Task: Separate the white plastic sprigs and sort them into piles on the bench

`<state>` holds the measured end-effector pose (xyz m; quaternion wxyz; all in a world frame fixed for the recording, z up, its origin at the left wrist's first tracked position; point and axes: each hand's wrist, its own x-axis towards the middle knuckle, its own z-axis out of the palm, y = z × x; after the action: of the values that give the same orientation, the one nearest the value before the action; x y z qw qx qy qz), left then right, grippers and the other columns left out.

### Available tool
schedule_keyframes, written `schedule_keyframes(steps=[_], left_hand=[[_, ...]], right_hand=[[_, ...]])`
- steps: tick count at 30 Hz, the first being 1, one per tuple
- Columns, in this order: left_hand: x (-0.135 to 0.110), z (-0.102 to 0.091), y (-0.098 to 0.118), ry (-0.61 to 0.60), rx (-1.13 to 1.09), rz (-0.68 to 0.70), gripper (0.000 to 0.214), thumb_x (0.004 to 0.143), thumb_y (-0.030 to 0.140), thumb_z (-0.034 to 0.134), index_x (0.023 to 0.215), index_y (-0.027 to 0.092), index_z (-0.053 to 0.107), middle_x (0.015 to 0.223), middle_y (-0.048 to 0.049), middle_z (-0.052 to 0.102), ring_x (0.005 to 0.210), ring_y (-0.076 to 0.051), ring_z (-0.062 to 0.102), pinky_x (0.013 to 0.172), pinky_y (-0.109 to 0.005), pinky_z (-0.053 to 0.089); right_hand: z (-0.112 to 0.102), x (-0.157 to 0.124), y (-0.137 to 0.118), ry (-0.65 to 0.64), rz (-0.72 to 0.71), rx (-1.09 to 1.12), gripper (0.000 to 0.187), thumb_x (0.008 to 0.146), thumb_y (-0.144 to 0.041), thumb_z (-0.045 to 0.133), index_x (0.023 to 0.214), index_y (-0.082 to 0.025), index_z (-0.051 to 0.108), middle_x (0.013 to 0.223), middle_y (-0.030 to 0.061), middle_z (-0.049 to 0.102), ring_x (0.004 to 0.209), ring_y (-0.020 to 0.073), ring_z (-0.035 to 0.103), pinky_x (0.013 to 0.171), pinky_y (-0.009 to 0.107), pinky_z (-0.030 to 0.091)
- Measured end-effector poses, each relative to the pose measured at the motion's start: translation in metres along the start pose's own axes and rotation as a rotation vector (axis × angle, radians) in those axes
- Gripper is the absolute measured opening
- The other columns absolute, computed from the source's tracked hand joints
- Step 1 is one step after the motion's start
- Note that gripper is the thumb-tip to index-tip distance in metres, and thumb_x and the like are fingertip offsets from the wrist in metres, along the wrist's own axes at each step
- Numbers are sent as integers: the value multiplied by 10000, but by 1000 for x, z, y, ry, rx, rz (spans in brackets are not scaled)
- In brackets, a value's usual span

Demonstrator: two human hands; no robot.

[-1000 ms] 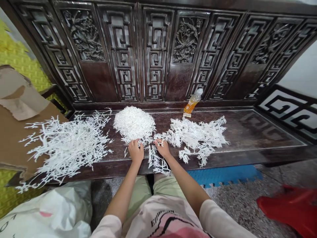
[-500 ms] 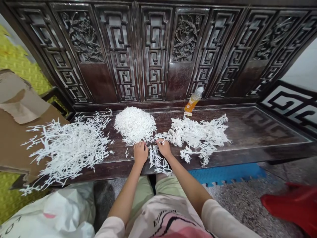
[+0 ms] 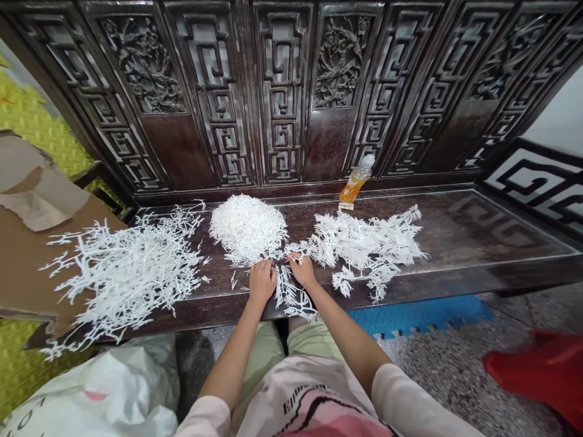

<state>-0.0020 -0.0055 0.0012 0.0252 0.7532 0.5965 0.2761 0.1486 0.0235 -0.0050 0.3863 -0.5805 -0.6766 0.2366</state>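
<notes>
My right hand (image 3: 302, 271) pinches a white branching plastic piece (image 3: 291, 249) between thumb and fingers. Close by on its left, my left hand (image 3: 263, 281) has its fingers curled together at the near edge of a rounded pile of small white bits (image 3: 246, 227). Whatever those left fingers hold is too small to make out. Between my wrists, a feathery white sprig (image 3: 291, 296) hangs over the bench's front edge. To the right lies a heap of bushy white sprigs (image 3: 364, 243). Bare white branched stems (image 3: 132, 267) form a tangled heap at the left.
All this rests on a dark wooden bench (image 3: 455, 227) with a carved backrest (image 3: 328, 145). An orange drink bottle (image 3: 355, 182) stands near the back. Cardboard (image 3: 27, 261) lies at the left, a white sack (image 3: 113, 388) below it. On the floor are a blue mat (image 3: 419, 317) and a red object (image 3: 537, 370).
My left hand has shifted slightly right, toward my right hand. The right hand keeps its pinch in nearly the same place. The heaps look the same.
</notes>
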Motion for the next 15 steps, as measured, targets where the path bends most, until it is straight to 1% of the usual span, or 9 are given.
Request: schedule_keyframes(steps=[5,10,15], left_hand=[[0,-1,-2,14,-3,-22,149,757,151,400,834,187,523,817,-59,588,800,-190,533,738,-328,370],[-1,0,-3,-5,-12,-24,146,765,150,387,822,183,518,804,-49,587,792,-187,529,741,-329,367],[0,-1,-2,-17,-23,-33,139,764,154,387,804,182,518,787,-47,587,770,-185,528,730,-329,367]], right_hand=[[1,0,3,-11,2,10,329,835,-356,358,784,-183,633,730,20,640,675,151,555,695,251,378],[0,-1,1,-7,11,12,343,827,-381,363,783,-179,636,693,24,629,647,158,541,658,253,378],[0,0,1,-10,3,14,332,839,-354,348,788,-185,629,697,16,621,631,148,529,654,254,373]])
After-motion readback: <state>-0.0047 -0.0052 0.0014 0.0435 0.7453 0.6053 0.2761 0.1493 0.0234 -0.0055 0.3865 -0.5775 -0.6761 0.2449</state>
